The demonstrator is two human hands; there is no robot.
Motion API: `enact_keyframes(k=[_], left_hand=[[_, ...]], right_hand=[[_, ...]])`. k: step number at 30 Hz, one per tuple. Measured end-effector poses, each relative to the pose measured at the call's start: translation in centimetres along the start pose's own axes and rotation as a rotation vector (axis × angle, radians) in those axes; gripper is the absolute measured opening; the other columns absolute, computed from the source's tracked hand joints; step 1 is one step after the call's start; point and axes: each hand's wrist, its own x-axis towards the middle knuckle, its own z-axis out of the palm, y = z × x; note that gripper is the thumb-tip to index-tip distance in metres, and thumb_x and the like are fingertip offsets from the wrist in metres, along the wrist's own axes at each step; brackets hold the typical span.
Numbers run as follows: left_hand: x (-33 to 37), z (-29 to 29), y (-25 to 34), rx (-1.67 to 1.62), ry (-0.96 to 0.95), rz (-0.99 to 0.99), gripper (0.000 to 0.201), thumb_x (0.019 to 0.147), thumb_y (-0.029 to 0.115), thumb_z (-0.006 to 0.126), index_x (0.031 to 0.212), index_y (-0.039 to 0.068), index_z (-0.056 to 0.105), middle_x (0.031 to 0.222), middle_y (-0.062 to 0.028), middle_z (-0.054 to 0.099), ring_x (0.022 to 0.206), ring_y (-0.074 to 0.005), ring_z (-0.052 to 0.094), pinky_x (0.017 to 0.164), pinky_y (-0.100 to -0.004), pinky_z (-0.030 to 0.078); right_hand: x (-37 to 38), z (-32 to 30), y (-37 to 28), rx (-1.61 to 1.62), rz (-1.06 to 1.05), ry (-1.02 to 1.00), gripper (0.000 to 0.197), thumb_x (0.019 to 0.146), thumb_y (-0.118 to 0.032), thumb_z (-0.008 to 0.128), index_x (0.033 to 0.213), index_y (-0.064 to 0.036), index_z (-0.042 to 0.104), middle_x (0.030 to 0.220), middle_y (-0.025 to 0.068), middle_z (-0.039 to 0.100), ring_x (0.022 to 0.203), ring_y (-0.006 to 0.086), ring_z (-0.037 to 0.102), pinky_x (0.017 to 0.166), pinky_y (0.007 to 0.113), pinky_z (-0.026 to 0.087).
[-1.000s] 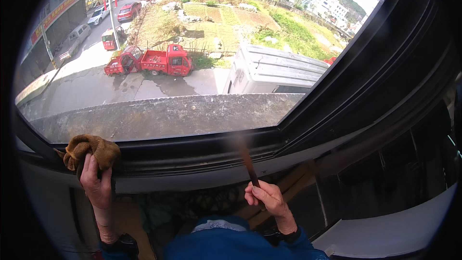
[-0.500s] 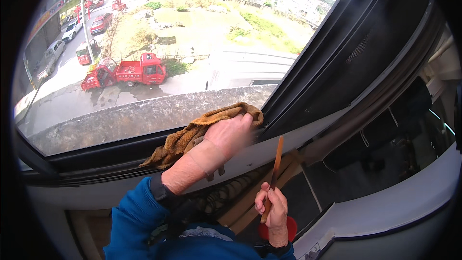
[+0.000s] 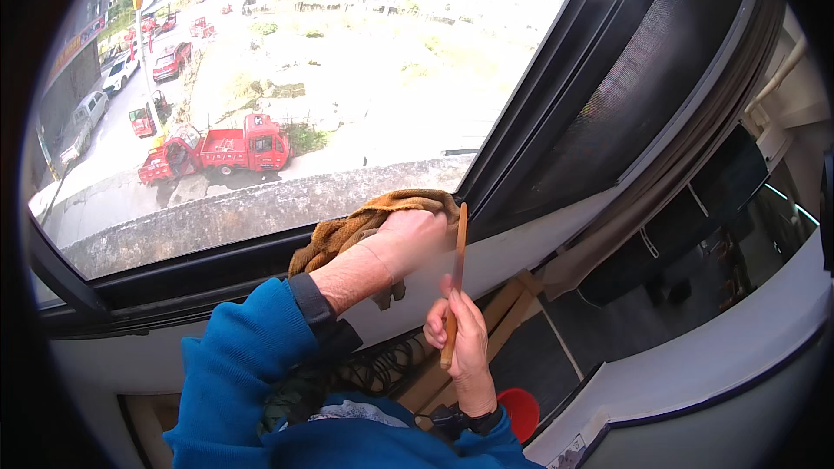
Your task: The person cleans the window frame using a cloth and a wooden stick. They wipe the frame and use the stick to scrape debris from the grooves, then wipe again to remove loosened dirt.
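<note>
My left hand [image 3: 408, 241], slightly blurred, is closed on a bunched brown cloth [image 3: 339, 234]. The cloth lies along the lower rail of the dark window frame [image 3: 208, 266], near the corner where rail and upright meet. My right hand [image 3: 469, 337] grips a thin, flat wooden stick [image 3: 460, 247] near its lower end, the fingers wrapped round it. The stick points up, its tip beside the cloth's right end and in front of the frame corner. Whether the tip touches the frame I cannot tell. My left fingertips are partly hidden by the stick and cloth.
Behind the glass are a street, parked cars and a red cargo tricycle [image 3: 261, 143]. At the right hangs a brown curtain [image 3: 643, 200] beside a mesh screen [image 3: 621, 95]. Below are wooden boards [image 3: 512, 304], coiled dark cable [image 3: 382, 365] and a red bucket [image 3: 519, 412].
My right hand has raised the stick up and to the left, bringing its tip to the frame corner. My left hand still holds the cloth at the rail, the forearm shifted slightly.
</note>
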Motion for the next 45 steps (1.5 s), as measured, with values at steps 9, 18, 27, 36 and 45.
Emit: enact_keyframes(k=[9, 18, 27, 36, 45], left_hand=[[0.7, 0.7, -0.4, -0.055, 0.067, -0.009, 0.038, 0.080, 0.008, 0.051, 0.115, -0.003, 0.043, 0.068, -0.0200, 0.063, 0.065, -0.0359, 0.064, 0.057, -0.0448, 0.051], [2.7, 1.5, 0.5, -0.053, 0.063, 0.024, 0.026, 0.084, 0.006, 0.046, 0.106, -0.008, 0.044, 0.071, -0.0215, 0.064, 0.069, -0.0365, 0.065, 0.061, -0.0437, 0.052], [-0.8, -1.3, 0.2, 0.119, 0.000, -0.005, 0.030, 0.082, 0.008, 0.050, 0.108, -0.008, 0.049, 0.073, -0.0182, 0.065, 0.070, -0.0334, 0.066, 0.061, -0.0415, 0.051], [-13.5, -4.9, -2.6, 0.033, 0.057, -0.221, 0.036, 0.080, 0.016, 0.056, 0.112, 0.003, 0.050, 0.078, -0.0170, 0.064, 0.070, -0.0339, 0.063, 0.059, -0.0428, 0.049], [-26.8, -4.6, -0.6, -0.787, 0.231, -0.459, 0.026, 0.080, 0.003, 0.060, 0.106, -0.002, 0.057, 0.078, -0.0163, 0.064, 0.072, -0.0237, 0.067, 0.066, -0.0291, 0.050]], right_hand=[[0.3, 2.2, -0.2, 0.015, -0.162, -0.029, 0.029, 0.102, -0.025, 0.032, 0.114, -0.0069, 0.052, 0.060, 0.0036, 0.046, 0.048, 0.0075, 0.038, 0.043, 0.018, 0.032], [-1.2, 0.4, 0.8, -0.040, -0.167, 0.053, 0.030, 0.101, -0.027, 0.036, 0.114, -0.0060, 0.053, 0.064, 0.0031, 0.049, 0.050, 0.0064, 0.040, 0.045, 0.018, 0.034], [-0.9, 1.2, 1.1, 0.062, -0.096, 0.009, 0.029, 0.101, -0.028, 0.037, 0.109, -0.0059, 0.053, 0.063, 0.0026, 0.047, 0.048, 0.0067, 0.039, 0.043, 0.019, 0.032], [3.3, 3.9, 2.6, 0.234, -0.056, 0.054, 0.029, 0.102, -0.029, 0.035, 0.115, -0.0093, 0.052, 0.062, -0.0018, 0.040, 0.049, 0.0056, 0.035, 0.044, 0.019, 0.031], [6.1, 6.3, 3.3, 0.555, -0.139, 0.036, 0.031, 0.102, -0.028, 0.034, 0.101, -0.0079, 0.057, 0.055, -0.0056, 0.027, 0.044, 0.0064, 0.028, 0.039, 0.021, 0.028]])
